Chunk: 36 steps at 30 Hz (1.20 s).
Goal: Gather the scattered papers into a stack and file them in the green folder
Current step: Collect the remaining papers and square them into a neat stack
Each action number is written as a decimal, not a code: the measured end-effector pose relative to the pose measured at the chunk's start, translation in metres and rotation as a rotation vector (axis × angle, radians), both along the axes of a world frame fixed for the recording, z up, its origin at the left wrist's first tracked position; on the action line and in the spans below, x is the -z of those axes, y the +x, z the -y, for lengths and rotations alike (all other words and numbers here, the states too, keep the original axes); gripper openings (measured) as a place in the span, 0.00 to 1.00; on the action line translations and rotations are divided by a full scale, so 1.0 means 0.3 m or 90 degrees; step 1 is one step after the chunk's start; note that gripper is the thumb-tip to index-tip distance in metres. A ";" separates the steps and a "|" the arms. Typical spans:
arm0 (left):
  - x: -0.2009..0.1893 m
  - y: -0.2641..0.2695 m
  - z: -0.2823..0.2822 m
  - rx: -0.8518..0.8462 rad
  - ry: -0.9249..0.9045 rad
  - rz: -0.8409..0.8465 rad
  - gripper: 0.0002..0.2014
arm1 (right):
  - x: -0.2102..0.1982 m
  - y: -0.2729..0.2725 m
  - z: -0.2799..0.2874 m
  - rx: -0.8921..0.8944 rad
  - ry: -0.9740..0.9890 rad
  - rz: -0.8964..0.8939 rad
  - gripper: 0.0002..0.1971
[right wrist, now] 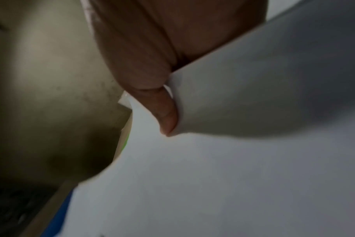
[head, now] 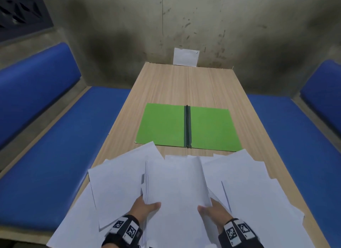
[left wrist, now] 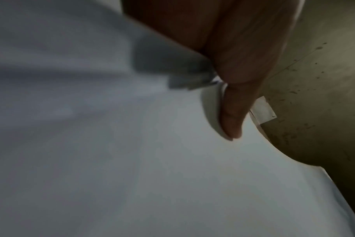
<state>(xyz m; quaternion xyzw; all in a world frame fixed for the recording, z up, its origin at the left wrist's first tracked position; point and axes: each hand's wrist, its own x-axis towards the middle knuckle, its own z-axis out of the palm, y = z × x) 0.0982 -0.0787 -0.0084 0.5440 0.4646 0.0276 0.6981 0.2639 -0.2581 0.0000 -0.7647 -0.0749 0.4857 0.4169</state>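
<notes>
Both hands reach forward side by side over the near end of the long, pale wood-grain bench (head: 184, 85), each wrist wrapped in a black band with black-and-white square markers. The left hand (head: 145, 205) grips the left edge of a raised bundle of white paper sheets (head: 175, 181), thumb lying across the top and fingers tucked out of sight beneath; the left wrist view shows the thumb pressed flat on the sheet. The right hand (head: 214, 210) grips the bundle's right edge in the same manner, thumb on top pointing inward, and the right wrist view shows paper curling around that thumb. The bundle sits in the middle of the loose white sheets (head: 254, 188), which fan out to left and right across the near bench. Just beyond them, the flat green card folder (head: 162, 126) lies open with its dark spine running near to far. A small white sheet (head: 186, 56) hangs on the stained far wall.
</notes>
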 end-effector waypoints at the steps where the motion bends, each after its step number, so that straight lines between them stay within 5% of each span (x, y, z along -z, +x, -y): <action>1: -0.008 0.000 -0.002 -0.005 0.019 -0.007 0.25 | -0.002 -0.004 -0.009 0.009 0.015 0.028 0.13; 3: -0.039 -0.006 -0.017 0.003 0.038 0.016 0.30 | -0.004 0.009 -0.012 0.023 0.019 0.147 0.19; 5: -0.080 -0.016 -0.045 0.019 0.048 0.064 0.43 | -0.025 0.040 0.000 0.012 0.025 0.265 0.40; 8: -0.189 -0.026 -0.081 0.072 0.060 0.129 0.46 | -0.126 0.078 0.025 0.049 0.149 0.220 0.65; 10: -0.280 -0.030 -0.090 0.092 0.086 0.155 0.41 | -0.202 0.092 0.038 0.030 0.259 0.132 0.61; 12: -0.348 -0.030 -0.091 0.103 0.109 0.200 0.38 | -0.290 0.084 0.044 -0.045 0.300 0.080 0.43; 15: -0.417 -0.033 -0.058 0.097 0.113 0.251 0.06 | -0.354 0.053 0.046 -0.051 0.304 0.124 0.20; 17: -0.408 -0.028 -0.040 0.074 0.138 0.255 0.13 | -0.356 0.035 0.050 0.022 0.326 0.171 0.15; 20: -0.375 -0.036 -0.011 0.033 0.145 0.255 0.13 | -0.335 0.005 0.053 0.075 0.343 0.190 0.13; 23: -0.323 -0.041 -0.006 0.031 0.175 0.237 0.30 | -0.306 -0.019 0.049 0.025 0.312 0.191 0.12; 26: -0.322 -0.037 -0.002 0.006 0.167 0.242 0.19 | -0.297 -0.016 0.042 0.041 0.299 0.204 0.12; 31: -0.351 -0.026 0.002 -0.028 0.168 0.257 0.18 | -0.298 0.018 0.055 0.081 0.290 0.300 0.18; 36: -0.345 -0.023 -0.006 -0.039 0.164 0.248 0.12 | -0.325 0.059 0.116 -0.071 0.193 0.454 0.13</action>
